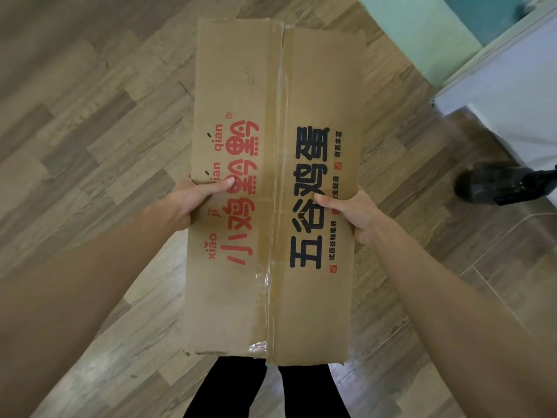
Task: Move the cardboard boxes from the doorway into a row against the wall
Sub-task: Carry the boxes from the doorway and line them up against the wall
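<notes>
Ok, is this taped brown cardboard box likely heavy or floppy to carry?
Probably light: the brown cardboard box with red and black print is held by the left hand and right hand at its sides only. It looks stiff; the top stays flat.

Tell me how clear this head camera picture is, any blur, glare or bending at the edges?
Head view: the print on the cardboard box is sharp; the tape seam shows mild glare near its lower end; the forearms look stretched toward the corners, a wide-angle effect; the wood floor is soft and smeared at upper left; the black shoe is slightly blurred. Left hand and right hand are in focus.
</notes>
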